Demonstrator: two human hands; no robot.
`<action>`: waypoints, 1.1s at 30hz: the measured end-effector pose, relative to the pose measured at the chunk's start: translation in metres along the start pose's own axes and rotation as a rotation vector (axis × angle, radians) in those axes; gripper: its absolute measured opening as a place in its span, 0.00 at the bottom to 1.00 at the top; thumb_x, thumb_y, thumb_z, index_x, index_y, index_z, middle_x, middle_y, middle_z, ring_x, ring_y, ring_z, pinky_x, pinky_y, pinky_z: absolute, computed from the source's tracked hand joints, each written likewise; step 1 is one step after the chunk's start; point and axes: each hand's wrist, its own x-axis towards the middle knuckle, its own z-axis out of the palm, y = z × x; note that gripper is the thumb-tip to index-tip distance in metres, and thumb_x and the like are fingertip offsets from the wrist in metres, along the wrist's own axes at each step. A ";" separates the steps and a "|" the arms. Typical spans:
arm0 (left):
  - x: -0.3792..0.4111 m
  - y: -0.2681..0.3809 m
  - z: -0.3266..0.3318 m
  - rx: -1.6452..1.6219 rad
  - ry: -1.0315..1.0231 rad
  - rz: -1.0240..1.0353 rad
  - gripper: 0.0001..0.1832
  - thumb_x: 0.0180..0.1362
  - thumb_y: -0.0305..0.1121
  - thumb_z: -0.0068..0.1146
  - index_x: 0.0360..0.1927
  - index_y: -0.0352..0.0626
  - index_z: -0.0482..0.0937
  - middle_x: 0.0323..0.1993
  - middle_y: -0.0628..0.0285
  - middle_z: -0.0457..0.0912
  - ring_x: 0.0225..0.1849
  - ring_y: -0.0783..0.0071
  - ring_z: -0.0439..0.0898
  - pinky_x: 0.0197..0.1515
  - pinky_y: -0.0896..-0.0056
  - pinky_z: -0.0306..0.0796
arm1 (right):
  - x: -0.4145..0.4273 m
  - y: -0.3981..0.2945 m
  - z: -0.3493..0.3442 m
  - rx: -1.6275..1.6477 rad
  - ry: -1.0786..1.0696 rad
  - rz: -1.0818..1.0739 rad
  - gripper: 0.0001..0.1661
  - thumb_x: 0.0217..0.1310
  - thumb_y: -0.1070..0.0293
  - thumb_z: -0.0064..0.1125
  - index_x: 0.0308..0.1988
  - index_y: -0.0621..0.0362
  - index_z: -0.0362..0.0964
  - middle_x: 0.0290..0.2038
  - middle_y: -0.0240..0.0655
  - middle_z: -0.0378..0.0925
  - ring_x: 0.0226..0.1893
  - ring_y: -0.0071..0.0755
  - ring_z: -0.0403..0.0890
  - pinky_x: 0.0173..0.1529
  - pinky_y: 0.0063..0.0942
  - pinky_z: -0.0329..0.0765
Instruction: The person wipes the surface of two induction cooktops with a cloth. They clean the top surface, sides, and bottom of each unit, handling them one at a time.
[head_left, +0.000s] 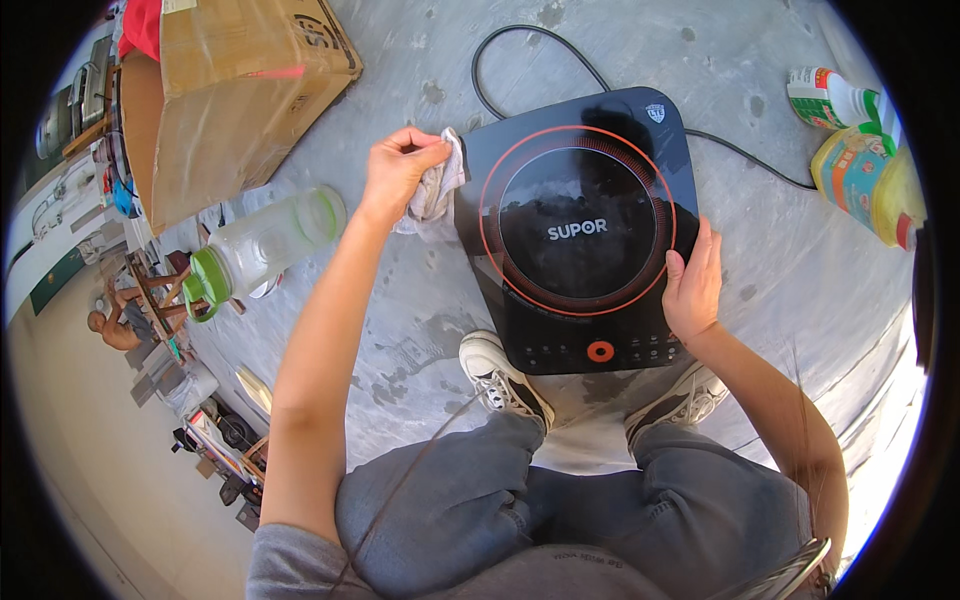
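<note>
A black Supor induction cooktop (585, 262) lies face up on the concrete floor, just beyond my shoes. My left hand (405, 169) pinches a crumpled whitish cloth (436, 191) against the cooktop's left edge, near its far corner. On the opposite side, my right hand (696, 289) rests along the right edge, its thumb on the glass top and its fingers over the side. The glass shows an orange ring and reflections, with an orange round control at the near end. A black power cord (540, 28) loops behind the cooktop and runs right.
A large cardboard box (225, 97) stands at upper left. Below it is a clear plastic bottle with a green lid (255, 244). At right are a green-and-white container (825, 97) and a yellow liquid bottle (862, 184). Another person (124, 322) sits among furniture far left.
</note>
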 end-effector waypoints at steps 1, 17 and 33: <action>0.005 0.008 0.008 0.050 -0.015 0.036 0.05 0.50 0.22 0.68 0.28 0.36 0.82 0.29 0.61 0.84 0.28 0.80 0.79 0.32 0.79 0.73 | -0.001 -0.001 0.000 0.010 -0.019 0.012 0.33 0.66 0.68 0.49 0.65 0.67 0.49 0.49 0.54 0.64 0.48 0.60 0.69 0.53 0.42 0.68; 0.018 0.044 0.056 0.506 -0.153 0.261 0.07 0.46 0.28 0.70 0.26 0.38 0.82 0.26 0.68 0.79 0.30 0.82 0.74 0.33 0.77 0.69 | -0.001 0.002 -0.001 0.052 -0.009 0.004 0.34 0.63 0.71 0.51 0.65 0.67 0.49 0.49 0.55 0.64 0.48 0.60 0.69 0.54 0.43 0.67; 0.003 0.004 0.021 0.458 0.119 0.179 0.10 0.46 0.29 0.73 0.30 0.41 0.82 0.27 0.69 0.79 0.30 0.79 0.73 0.34 0.74 0.70 | -0.003 0.007 -0.003 0.026 -0.020 -0.019 0.34 0.66 0.68 0.49 0.65 0.66 0.47 0.49 0.55 0.64 0.47 0.60 0.69 0.52 0.43 0.68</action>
